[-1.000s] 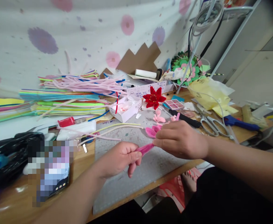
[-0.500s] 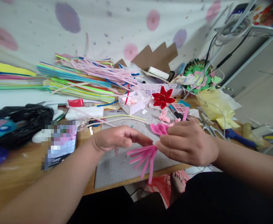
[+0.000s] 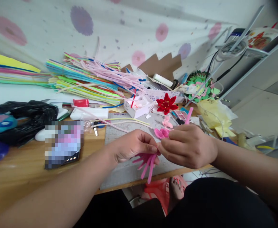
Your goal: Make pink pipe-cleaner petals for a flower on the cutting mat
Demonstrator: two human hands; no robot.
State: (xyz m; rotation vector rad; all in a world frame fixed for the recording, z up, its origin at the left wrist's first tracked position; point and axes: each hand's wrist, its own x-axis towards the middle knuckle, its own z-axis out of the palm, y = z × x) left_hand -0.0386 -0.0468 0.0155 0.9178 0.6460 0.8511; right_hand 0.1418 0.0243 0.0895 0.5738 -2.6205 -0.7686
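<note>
A bunch of pink pipe cleaners [image 3: 149,167] is gathered between my two hands, its loose ends fanned out downward. My left hand [image 3: 139,145] pinches the bunch near its gathered point, thumb and fingers closed. My right hand [image 3: 188,146] is wrapped round the bunch just to the right, its fingertips meeting those of the left. Looped pink petals [image 3: 161,133] stick out above the right hand's fingers, and a straight pink stem end [image 3: 189,116] rises behind its knuckles. The middle of the bunch is hidden in the fingers.
Below the hands lies a grey cutting mat [image 3: 112,174]. Behind are a red pipe-cleaner flower [image 3: 166,104], a white box [image 3: 139,109], small pale pink petals [image 3: 167,122] and heaped pipe cleaners [image 3: 86,85]. A phone [image 3: 64,144] and black plastic bag [image 3: 34,117] are left; a yellow bag [image 3: 213,115] right.
My left hand has moved right and down and closed on the pink bunch; before, its fingers were stretched out beside it. My right hand keeps its grip. The camera view has shifted slightly.
</note>
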